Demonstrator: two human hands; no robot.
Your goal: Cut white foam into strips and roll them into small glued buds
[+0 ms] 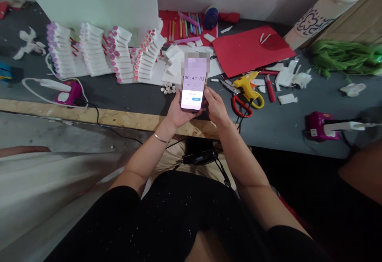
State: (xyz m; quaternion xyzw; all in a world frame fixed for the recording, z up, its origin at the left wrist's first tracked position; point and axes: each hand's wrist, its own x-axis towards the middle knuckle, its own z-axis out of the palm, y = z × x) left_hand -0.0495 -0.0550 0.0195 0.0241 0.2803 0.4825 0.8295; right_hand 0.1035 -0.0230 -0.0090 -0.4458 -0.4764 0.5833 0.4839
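A smartphone (193, 89) is held upright over the front edge of the table, its lit screen facing me and reading 00:44:03. My left hand (179, 111) is closed round its lower left side. On the other side, my right hand (215, 105) grips the lower right edge. Several small white round pieces (168, 88) lie just left of the phone. To the right are scissors (241, 105) with red handles and a yellow glue gun (249, 87). Behind the phone lie white paper scraps (173, 57).
Rows of white rolled pieces with purple, pink and red tips (61, 49) stand at the left. Red sheet (253, 49), felt pens (188, 25), white bottle (322, 13) and green fibre bundle (343, 59) lie farther back. Magenta power adapters (70, 93) have trailing cables. Another person's arm (362, 170) is at right.
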